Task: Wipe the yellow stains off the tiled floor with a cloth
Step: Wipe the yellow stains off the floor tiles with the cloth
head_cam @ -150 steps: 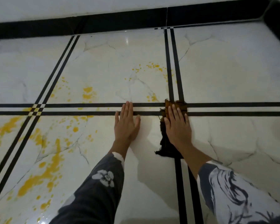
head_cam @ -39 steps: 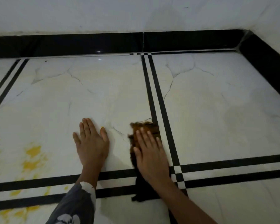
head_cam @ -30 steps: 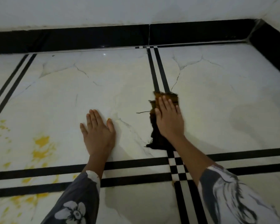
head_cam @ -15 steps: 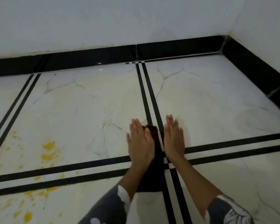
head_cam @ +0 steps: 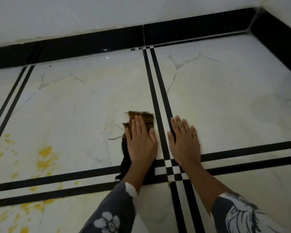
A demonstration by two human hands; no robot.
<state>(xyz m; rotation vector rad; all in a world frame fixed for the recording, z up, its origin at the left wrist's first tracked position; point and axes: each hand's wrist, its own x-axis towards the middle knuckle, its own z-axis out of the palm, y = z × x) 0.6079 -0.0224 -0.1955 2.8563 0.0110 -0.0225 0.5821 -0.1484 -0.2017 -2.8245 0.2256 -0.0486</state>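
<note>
Left hand [head_cam: 141,143], fingers straight, presses the cloth [head_cam: 146,117] (brown-edged); right hand [head_cam: 186,143] lies flat on the tiled floor [head_cam: 225,98].

No txt, labels, brand names, nos. or signs legible anywhere. Tiled floor [head_cam: 208,106] has only black lines and veining, cloth [head_cam: 142,115] is plain, and sleeve [head_cam: 111,217] has a flower print w/o lettering.
</note>
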